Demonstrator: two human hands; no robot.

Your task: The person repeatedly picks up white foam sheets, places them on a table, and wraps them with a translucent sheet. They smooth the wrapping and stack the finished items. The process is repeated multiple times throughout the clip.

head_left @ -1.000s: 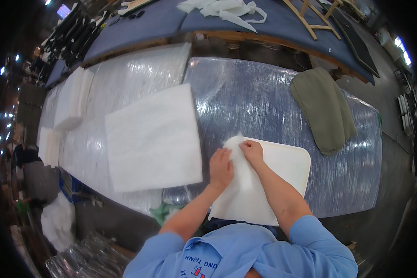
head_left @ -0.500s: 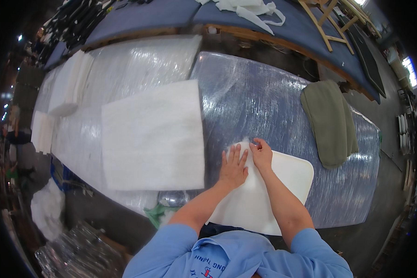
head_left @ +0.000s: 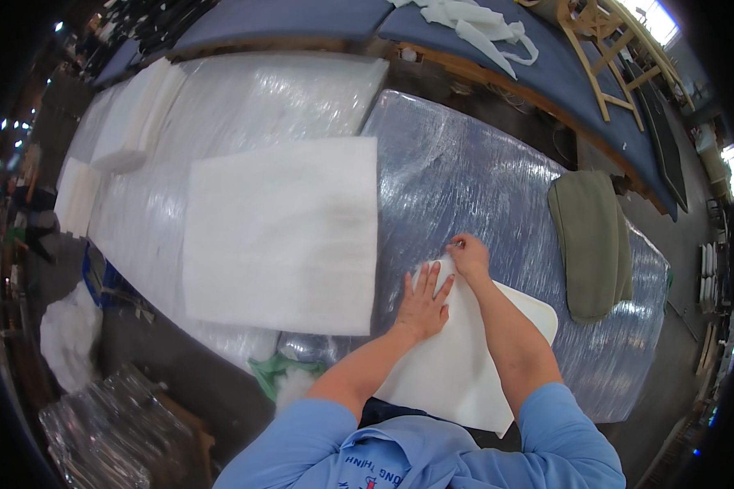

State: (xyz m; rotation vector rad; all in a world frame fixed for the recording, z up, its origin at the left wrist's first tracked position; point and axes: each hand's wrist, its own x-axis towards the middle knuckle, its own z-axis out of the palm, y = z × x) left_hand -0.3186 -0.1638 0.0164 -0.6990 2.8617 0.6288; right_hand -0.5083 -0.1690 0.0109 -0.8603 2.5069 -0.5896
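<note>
A large square sheet of white wadding [head_left: 281,232] lies flat on the plastic-wrapped table [head_left: 497,187], left of the worker. Just beside it, the left hand [head_left: 422,303] presses open-palmed, fingers spread, on a white foam panel [head_left: 457,359] at the table's near edge. The right hand [head_left: 468,254] has its grip pinched narrow on the panel's far corner. Farther right rests a folded olive-green cushion [head_left: 591,244].

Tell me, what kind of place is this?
Probably an upholstery or cushion workshop: a plastic-wrapped worktable, a big sheet of white batting, an olive cushion cover, and wooden chair frames behind.
</note>
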